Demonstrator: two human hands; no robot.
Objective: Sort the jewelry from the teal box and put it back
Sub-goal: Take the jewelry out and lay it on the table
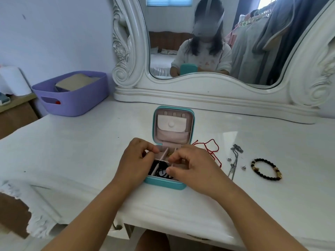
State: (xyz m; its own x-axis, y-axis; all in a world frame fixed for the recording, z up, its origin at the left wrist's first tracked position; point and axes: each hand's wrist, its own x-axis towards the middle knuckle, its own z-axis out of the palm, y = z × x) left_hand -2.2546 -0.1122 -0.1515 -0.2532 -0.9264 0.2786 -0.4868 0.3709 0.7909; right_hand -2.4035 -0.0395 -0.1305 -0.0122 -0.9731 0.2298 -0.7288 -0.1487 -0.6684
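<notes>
A white tabletop (76, 151) runs below an ornate white-framed mirror (208, 73), with a purple plastic basket (72, 98) pushed to its far left corner, out of the working area. Centred near the front edge sits the teal box (164, 183), its lid propped upright toward the mirror so that the pink lining, the snap pouch and the divided tray face the person. Both hands are curled over that tray: the left hand (135, 163) hovers above the left compartments and the right hand (190, 169) above the right ones, fingertips drawn together as if pinching at something small, though whether either actually grips a piece cannot be told. Dark cord or bands lie in the front compartments, and a small gold-coloured piece shows between the hands. To the right of the box, spaced apart, probably to keep kinds separate, lie a red cord (210, 149), a silver chain (234, 162), a black bead bracelet (266, 169) with gold charms, and two small silver studs (243, 167).
</notes>
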